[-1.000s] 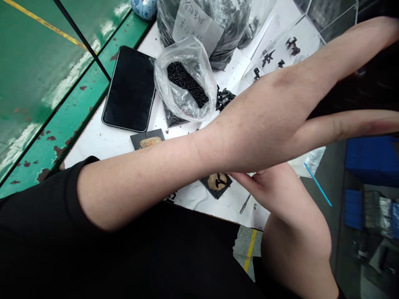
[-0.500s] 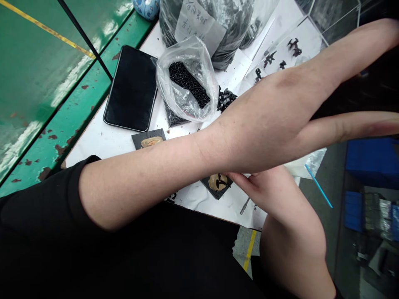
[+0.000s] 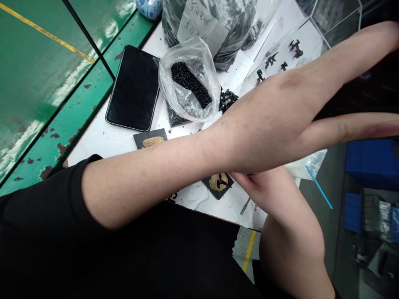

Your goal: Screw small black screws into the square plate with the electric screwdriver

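Note:
My left forearm crosses the view, and my left hand (image 3: 277, 120) is large and close to the camera. Its thumb and finger stretch apart toward the right edge, where the tips are cut off; nothing shows between them. Below it is my right hand (image 3: 264, 185), its thumb beside a dark square block (image 3: 215, 192) with a tan patch and small black parts on it. My left hand and wrist hide the other right fingers. A second dark block (image 3: 141, 139) with a tan patch is partly covered by my left forearm.
On the white-covered table (image 3: 93, 145) are a black tablet (image 3: 134, 89), an open bag of small black pieces (image 3: 190, 87), a larger labelled bag (image 3: 230, 33) and loose black parts (image 3: 228, 99). A small metal tool (image 3: 245, 207) lies near the front edge. Blue bins (image 3: 370, 164) stand at right.
The table objects appear slightly farther right in the view. Both hands keep nearly the same pose.

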{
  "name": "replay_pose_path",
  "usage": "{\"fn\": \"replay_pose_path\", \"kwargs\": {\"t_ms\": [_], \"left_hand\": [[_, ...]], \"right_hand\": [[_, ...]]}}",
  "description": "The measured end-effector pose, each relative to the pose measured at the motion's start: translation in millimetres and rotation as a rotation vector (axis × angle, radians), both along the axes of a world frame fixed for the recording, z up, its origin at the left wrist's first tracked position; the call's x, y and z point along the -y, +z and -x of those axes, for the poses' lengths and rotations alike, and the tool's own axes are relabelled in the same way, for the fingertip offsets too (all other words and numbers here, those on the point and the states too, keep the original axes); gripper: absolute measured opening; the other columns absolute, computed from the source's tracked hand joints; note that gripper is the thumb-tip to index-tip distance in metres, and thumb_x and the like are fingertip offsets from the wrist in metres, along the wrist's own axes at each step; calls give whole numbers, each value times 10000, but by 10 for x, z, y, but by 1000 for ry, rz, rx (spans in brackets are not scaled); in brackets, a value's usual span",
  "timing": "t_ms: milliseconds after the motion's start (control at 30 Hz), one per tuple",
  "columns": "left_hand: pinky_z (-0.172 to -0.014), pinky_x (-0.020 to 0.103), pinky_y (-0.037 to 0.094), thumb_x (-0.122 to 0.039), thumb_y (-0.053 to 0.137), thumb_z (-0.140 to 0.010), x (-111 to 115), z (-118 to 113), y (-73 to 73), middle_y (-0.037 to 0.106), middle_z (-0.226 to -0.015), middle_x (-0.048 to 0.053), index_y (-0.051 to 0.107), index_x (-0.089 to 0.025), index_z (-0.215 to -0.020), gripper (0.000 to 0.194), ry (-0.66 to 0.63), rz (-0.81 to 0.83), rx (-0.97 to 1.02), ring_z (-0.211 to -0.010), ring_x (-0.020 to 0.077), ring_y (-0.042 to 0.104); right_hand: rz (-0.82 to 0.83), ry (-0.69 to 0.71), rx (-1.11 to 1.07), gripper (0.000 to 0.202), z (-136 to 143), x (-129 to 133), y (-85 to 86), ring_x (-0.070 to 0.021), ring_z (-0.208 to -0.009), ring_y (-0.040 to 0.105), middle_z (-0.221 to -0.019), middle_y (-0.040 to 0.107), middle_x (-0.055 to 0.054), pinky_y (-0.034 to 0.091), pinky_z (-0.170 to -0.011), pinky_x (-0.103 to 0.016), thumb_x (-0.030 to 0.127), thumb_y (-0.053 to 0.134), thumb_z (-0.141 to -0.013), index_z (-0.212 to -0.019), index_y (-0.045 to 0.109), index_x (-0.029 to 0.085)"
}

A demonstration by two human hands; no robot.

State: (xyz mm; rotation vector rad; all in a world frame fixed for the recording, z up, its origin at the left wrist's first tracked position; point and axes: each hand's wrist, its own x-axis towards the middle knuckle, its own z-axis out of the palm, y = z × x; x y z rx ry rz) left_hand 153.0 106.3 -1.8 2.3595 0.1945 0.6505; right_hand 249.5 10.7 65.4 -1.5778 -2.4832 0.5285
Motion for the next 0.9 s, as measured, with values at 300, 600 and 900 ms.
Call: {"fn": "replay_pose_path", "kwargs": {"t_ms": [300,600,900], "left_hand": [[-852,220,428,-276,-378,-819,-34,-48,-107,215,-1773,23,-223,-274,-1775,969,34,13,30,-1550,358,367],[-795,204,379,-245,-403,-742,-251,-38,-156,171,-1790,38,-138,-221,-1796,1087,-129,-62,-139,-1521,326,410],[-842,207,416,-311,-323,-876,-164,13,-71,122,-1819,35,-251,-315,-1765,892,44,8,48,-1555,358,365]], "right_hand": [[23,-11,45,199,32,-61,8,-418,-1189,791,-1182,855,-131,637,-897,-517,256,650,-1076,-1172,821,221],[60,43,74,180,38,-58,35,-295,-885,824,-958,862,-48,559,-667,-371,198,677,-1055,-970,831,233],[90,14,59,182,54,-86,35,-355,-1089,820,-1124,871,-84,645,-827,-448,208,665,-1054,-1117,834,233]]}}
